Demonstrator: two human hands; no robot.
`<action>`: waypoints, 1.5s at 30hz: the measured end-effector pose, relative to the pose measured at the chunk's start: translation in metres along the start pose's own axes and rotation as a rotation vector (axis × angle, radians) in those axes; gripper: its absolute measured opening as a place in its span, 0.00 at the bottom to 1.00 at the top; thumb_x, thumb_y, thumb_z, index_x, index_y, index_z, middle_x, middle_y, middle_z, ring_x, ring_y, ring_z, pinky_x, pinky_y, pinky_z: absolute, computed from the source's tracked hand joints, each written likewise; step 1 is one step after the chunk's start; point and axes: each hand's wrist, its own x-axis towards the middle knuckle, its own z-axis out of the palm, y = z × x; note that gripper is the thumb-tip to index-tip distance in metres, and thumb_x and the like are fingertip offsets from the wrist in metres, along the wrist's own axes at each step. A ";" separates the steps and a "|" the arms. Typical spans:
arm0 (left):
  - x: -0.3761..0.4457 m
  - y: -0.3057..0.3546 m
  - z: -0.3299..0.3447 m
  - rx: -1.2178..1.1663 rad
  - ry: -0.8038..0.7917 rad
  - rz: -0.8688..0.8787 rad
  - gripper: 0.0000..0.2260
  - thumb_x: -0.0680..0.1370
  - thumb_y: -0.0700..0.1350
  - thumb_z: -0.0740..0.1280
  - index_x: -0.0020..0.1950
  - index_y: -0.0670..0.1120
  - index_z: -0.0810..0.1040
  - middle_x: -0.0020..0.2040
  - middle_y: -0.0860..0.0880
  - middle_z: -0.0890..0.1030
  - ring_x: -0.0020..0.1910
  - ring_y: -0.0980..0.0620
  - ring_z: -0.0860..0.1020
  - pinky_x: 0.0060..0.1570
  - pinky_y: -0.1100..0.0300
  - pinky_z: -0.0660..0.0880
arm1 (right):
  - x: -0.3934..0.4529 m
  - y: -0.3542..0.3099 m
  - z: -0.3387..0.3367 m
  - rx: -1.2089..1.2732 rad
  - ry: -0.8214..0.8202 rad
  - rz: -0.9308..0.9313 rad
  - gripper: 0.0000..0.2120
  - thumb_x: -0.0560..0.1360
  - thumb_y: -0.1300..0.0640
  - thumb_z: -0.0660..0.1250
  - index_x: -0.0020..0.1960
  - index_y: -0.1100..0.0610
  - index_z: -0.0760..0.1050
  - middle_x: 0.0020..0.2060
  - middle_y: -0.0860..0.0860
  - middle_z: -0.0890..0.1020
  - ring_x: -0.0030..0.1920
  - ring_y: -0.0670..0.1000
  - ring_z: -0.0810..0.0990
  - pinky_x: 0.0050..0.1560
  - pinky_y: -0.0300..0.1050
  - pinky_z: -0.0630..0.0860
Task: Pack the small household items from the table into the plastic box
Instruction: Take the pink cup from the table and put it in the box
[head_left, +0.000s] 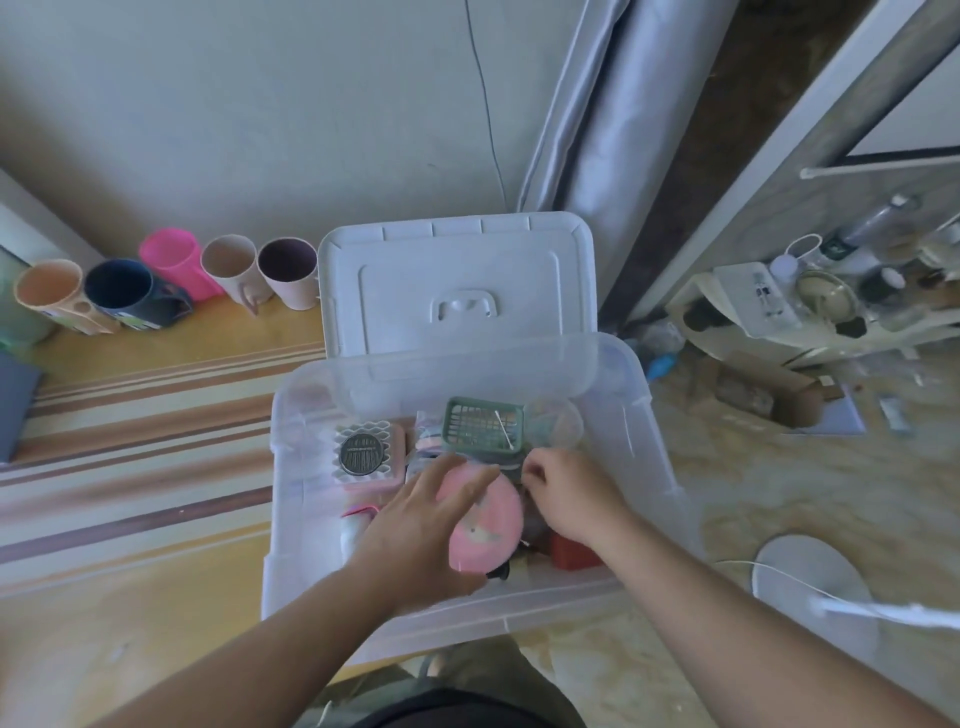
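Along the far left edge of the table (130, 597), five cups (171, 280) stand in a row against the wall. Right of them sits a clear plastic box (291, 519), its white lid (457, 286) propped upright behind it. Inside lie a round dark disc (362, 451) on a white tray, a green basket (483, 425) and a red block (571, 553). Over the box, the left hand (421, 535) has its fingers spread across a pink round case (485, 525). Beside it, the right hand (569, 493) reaches in with fingers curled; what they pinch is hidden.
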 end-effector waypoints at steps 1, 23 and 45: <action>0.008 0.005 -0.001 0.011 0.014 0.018 0.52 0.64 0.66 0.75 0.80 0.66 0.47 0.78 0.51 0.58 0.70 0.43 0.70 0.58 0.46 0.79 | -0.003 0.005 -0.008 0.064 0.045 -0.021 0.08 0.79 0.54 0.66 0.55 0.45 0.81 0.53 0.48 0.82 0.57 0.56 0.81 0.53 0.51 0.77; 0.041 0.005 0.038 0.141 -0.177 -0.026 0.52 0.74 0.66 0.69 0.83 0.50 0.38 0.83 0.49 0.56 0.81 0.40 0.50 0.79 0.42 0.55 | -0.040 0.017 -0.005 -0.209 -0.098 -0.065 0.60 0.57 0.21 0.66 0.82 0.42 0.48 0.74 0.45 0.67 0.72 0.57 0.66 0.69 0.60 0.71; -0.256 -0.248 -0.121 -0.010 0.601 -0.710 0.40 0.73 0.50 0.75 0.80 0.56 0.59 0.71 0.44 0.64 0.68 0.41 0.65 0.69 0.40 0.66 | 0.004 -0.339 0.086 -0.006 0.050 -0.754 0.29 0.77 0.46 0.71 0.76 0.53 0.71 0.68 0.54 0.72 0.69 0.60 0.68 0.69 0.59 0.71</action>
